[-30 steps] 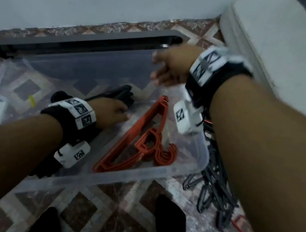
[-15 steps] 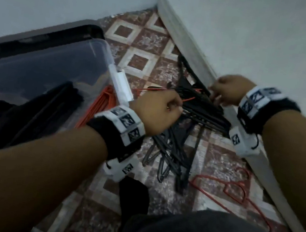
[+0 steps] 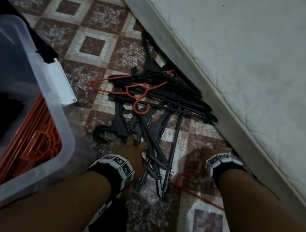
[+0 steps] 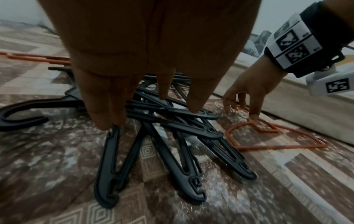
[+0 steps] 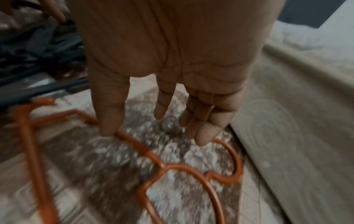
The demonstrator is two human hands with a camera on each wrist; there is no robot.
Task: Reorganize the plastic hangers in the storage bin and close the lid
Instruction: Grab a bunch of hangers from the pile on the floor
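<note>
Black plastic hangers (image 3: 156, 104) lie tangled on the tiled floor (image 3: 93, 32) beside the mattress (image 3: 257, 62), at 2 o'clock from the clear storage bin (image 3: 33, 81). Left hand (image 3: 135, 153) is spread, fingertips on the pile, holding nothing. Right hand (image 4: 247, 89) is loosely spread, thumb touching a thin orange hanger (image 5: 172, 166), not gripping. Likely light, stiff, prone to snag; best lifted by hooks or necks.

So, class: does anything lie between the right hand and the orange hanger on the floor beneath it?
Nothing visible does. The right hand hangs with fingers spread right above the orange hanger, thumb at its wire. The black hangers lie off to the side, under the left hand.
</note>
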